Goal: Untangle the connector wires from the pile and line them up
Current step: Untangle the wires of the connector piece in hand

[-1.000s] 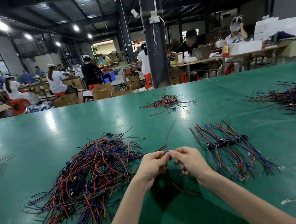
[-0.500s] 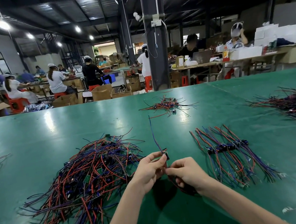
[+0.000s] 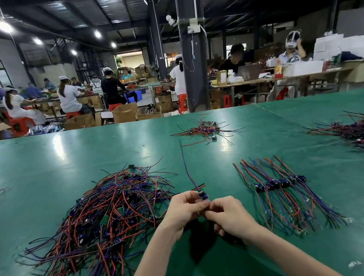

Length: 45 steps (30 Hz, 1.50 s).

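Two hands meet mid-desk: the left hand (image 3: 185, 204) pinches a connector wire (image 3: 202, 194), the right hand (image 3: 227, 215) closes on its trailing leads. Between the tangled pile (image 3: 107, 214) and lined-up row (image 3: 277, 184), those leads (partly hidden) could snag the pile.

Your left hand (image 3: 184, 209) and right hand (image 3: 229, 216) pinch one connector wire (image 3: 202, 195) together over the green table (image 3: 41, 170), tangled pile (image 3: 108, 217) on your left, lined-up row (image 3: 280, 185) on your right.
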Each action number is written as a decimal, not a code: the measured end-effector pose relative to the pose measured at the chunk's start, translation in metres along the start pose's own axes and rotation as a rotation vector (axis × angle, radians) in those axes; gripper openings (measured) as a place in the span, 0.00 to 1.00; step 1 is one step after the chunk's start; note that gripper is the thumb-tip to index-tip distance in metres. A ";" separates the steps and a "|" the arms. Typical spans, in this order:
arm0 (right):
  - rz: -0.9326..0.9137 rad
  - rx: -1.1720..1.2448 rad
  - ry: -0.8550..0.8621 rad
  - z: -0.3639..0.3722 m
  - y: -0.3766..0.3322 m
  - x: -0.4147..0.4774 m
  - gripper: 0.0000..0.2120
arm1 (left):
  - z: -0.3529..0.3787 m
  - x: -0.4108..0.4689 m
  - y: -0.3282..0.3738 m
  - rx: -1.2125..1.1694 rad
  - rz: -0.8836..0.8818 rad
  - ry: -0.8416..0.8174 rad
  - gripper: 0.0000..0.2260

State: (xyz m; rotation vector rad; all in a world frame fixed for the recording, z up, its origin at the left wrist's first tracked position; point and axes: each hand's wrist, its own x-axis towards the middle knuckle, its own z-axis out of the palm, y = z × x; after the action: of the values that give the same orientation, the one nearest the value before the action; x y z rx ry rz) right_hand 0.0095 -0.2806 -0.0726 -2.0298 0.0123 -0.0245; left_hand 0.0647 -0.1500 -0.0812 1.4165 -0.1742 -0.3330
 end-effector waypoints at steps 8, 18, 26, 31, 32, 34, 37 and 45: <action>0.267 0.491 -0.194 -0.008 -0.005 0.005 0.10 | 0.008 -0.003 -0.001 0.076 0.055 0.049 0.07; 0.284 0.436 -0.263 -0.009 -0.009 -0.001 0.11 | 0.005 -0.002 0.002 -0.002 0.041 0.118 0.05; 0.295 0.434 -0.282 -0.010 -0.013 -0.004 0.11 | -0.001 0.001 0.005 0.062 0.033 0.117 0.04; 0.280 0.414 -0.293 -0.010 -0.015 -0.005 0.09 | -0.005 0.002 0.007 0.005 0.038 0.140 0.04; 0.279 0.410 -0.297 -0.010 -0.015 -0.005 0.09 | -0.005 0.003 0.007 -0.005 0.040 0.143 0.04; 0.277 0.409 -0.294 -0.008 -0.014 -0.006 0.09 | -0.006 0.003 0.008 -0.025 0.045 0.156 0.05; 0.272 0.394 -0.291 -0.005 -0.013 -0.006 0.09 | -0.008 0.002 0.010 -0.008 0.052 0.172 0.05; 0.290 0.382 -0.303 -0.006 -0.012 -0.005 0.06 | -0.009 0.003 0.011 0.055 0.104 0.245 0.06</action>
State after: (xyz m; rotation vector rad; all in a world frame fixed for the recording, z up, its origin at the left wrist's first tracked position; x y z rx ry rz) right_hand 0.0048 -0.2804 -0.0590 -1.6160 0.1032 0.4318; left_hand 0.0712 -0.1415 -0.0716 1.4833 -0.0561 -0.0685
